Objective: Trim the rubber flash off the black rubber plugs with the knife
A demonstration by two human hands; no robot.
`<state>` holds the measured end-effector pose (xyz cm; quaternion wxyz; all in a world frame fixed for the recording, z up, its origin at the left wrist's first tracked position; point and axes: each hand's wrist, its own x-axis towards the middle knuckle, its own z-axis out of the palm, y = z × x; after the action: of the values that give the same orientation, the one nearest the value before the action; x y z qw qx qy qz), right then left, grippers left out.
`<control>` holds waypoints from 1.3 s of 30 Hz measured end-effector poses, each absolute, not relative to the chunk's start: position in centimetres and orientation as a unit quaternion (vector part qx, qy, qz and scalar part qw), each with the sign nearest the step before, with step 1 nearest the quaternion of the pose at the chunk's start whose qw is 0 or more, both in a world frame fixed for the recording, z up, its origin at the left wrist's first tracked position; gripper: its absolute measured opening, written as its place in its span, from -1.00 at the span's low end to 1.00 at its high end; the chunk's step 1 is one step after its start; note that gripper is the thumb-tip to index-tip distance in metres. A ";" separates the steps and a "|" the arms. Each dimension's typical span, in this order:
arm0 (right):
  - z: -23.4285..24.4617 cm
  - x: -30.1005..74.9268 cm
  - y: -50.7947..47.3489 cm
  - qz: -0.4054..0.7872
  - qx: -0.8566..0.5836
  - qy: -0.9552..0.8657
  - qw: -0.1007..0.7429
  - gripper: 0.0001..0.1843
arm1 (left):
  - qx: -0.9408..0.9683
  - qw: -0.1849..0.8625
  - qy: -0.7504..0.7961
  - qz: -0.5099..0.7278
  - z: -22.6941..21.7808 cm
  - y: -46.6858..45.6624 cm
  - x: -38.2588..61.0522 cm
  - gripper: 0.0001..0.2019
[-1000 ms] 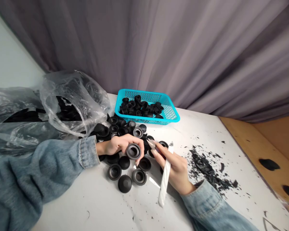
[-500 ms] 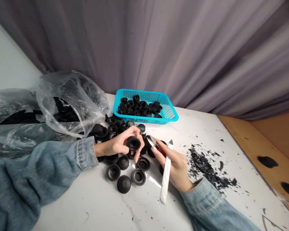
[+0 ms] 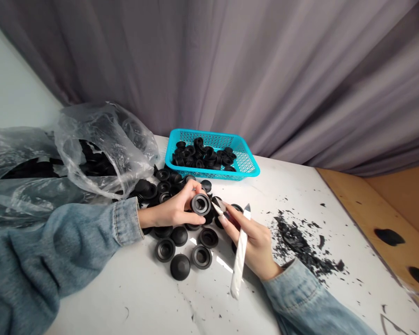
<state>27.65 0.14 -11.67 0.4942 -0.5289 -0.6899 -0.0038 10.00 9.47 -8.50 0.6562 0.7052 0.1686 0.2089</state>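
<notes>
My left hand point(image 3: 174, 210) pinches a round black rubber cap point(image 3: 200, 204), its hollow side turned toward me, just above a pile of the same caps point(image 3: 181, 242) on the white table point(image 3: 153, 298). My right hand point(image 3: 252, 242) is closed on a white-wrapped knife point(image 3: 240, 251), blade tip pointing up and away. Its forefinger reaches toward the held cap. Both arms wear denim sleeves.
A turquoise basket point(image 3: 246, 168) holding several ribbed black parts stands behind the pile. Clear plastic bags point(image 3: 101, 149) of black caps lie at the left. Black trimmings point(image 3: 300, 246) are scattered at the right. A wooden surface point(image 3: 387, 218) borders the table. A grey curtain hangs behind.
My left hand has lifted the cap slightly and turned it in the fingers, so its hollow side now faces me. The right hand with the knife has barely moved.
</notes>
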 end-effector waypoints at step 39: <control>-11.4 27.4 1.6 0.203 -0.550 -0.548 0.597 -0.61 | 0.979 -0.001 0.204 -0.010 -0.8 11.4 10.6 -0.90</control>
<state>27.40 1.63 -11.42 0.5968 -0.5501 -0.5477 0.2029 10.60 11.42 -0.83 -0.0012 0.9790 0.2038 -0.0101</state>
